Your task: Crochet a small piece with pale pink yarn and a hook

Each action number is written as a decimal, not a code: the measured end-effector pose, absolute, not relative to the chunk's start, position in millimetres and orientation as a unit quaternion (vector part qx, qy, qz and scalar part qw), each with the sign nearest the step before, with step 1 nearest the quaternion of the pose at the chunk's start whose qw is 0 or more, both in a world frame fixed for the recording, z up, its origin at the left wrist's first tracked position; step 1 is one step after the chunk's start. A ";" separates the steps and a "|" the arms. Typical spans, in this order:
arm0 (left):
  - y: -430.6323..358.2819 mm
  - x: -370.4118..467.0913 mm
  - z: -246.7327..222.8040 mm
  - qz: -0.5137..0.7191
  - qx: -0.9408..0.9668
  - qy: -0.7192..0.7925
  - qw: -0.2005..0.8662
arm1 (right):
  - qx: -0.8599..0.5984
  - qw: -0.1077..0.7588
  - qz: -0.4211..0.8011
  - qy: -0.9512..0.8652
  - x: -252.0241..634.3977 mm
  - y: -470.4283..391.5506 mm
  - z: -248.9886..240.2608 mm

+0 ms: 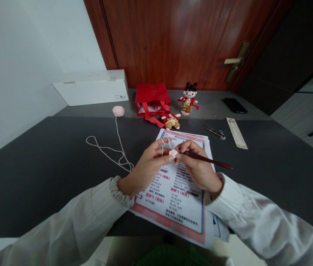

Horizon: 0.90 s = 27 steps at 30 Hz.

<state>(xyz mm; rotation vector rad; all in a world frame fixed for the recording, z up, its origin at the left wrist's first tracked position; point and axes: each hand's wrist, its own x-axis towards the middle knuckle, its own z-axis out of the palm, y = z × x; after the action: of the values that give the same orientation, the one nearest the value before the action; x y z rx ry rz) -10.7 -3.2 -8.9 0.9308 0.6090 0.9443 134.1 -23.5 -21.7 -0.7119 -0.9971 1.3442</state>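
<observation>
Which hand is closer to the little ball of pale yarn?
Left. The left hand is below and to the right of the ball of yarn; the right hand, holding the dark hook, is farther to the right.

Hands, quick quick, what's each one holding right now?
Left hand: closed on the small pale crochet piece.
Right hand: closed on the dark-handled hook.

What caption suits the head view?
Left hand pinching a pale crochet piece, right hand holding a dark-handled hook, above printed sheets.
</observation>
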 end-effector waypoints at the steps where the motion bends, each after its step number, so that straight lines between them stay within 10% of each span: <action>1: -3.2 -11.1 -9.0 0.432 0.426 0.283 0.743 | -0.308 0.614 0.584 -0.432 134.3 -23.2 -22.1; 27: -7.1 -20.3 -2.9 0.338 0.494 0.283 0.749 | -0.353 0.594 0.451 -0.565 138.5 -34.5 -20.2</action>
<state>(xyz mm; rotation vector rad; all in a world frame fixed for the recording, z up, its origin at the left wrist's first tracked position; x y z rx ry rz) -20.3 -7.1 -2.9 1.0802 0.6198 0.7397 138.5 -34.5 -20.2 -0.8199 -1.3132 1.0487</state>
